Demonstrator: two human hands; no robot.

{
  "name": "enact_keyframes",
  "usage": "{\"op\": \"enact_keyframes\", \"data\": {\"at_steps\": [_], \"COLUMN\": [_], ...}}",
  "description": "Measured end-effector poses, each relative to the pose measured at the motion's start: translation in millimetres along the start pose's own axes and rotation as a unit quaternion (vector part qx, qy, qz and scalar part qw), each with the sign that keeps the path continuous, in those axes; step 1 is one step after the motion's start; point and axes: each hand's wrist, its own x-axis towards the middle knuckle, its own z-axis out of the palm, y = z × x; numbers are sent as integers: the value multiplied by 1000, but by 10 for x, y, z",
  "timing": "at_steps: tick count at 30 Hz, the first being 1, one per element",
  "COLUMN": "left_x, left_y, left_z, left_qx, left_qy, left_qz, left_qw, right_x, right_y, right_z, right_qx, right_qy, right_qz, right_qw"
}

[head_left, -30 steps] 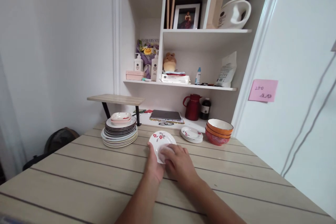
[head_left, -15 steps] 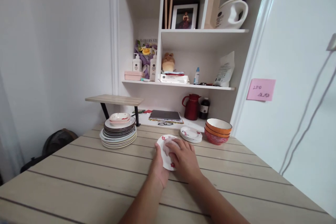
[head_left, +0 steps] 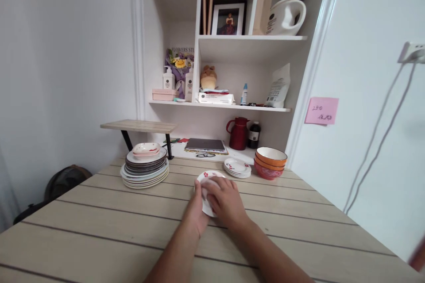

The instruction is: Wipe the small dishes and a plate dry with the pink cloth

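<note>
White saucer (head_left: 206, 177) tilted up off the surface (head_left: 99, 212), left hand (head_left: 196, 212) gripping its edge to steady it, right hand (head_left: 226, 201) pressing a cloth (head_left: 208, 184) against it.

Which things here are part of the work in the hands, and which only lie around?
In the work:
small flowered plate, held at its left edge by the left hand
right hand, pressing something white on the plate
wooden table

Lying about:
stack of small flowered plates
stacked orange and red bowls
big stack of plates
red jug
pink note
</note>
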Motion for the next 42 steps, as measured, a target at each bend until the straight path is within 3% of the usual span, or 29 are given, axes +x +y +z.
{"op": "enact_keyframes", "data": {"at_steps": [6, 14, 18, 23, 27, 33, 37, 42], "left_x": [21, 37, -12, -49, -11, 18, -18, -48], "left_y": [-18, 147, 46, -71, -6, 114, 8, -121], "left_z": [3, -117, -42, 47, 8, -91, -48, 50], "left_qx": [8, -4, 28, 30, 16, 3, 16, 0], "left_qy": [-15, 1, -22, -47, -36, -9, -23, -52], "left_qz": [-18, 55, -1, -23, 3, 38, -9, -33], "left_qw": [1000, 999, 999, 998, 999, 999, 1000, 998], "right_x": [0, -34, -9, 10, -8, -30, -12, 15], "right_y": [166, -118, -83, 160, 191, -40, -50, 137], "right_z": [-83, 44, 12, -99, -91, 38, 21, -79], "right_qx": [-20, 4, -1, -24, -22, 23, 28, -8], "right_qy": [19, -61, -7, 75, 52, -23, -1, 59], "right_qz": [39, -8, -16, 43, 52, -4, -19, 27], "right_qw": [999, 998, 1000, 996, 997, 999, 999, 998]}}
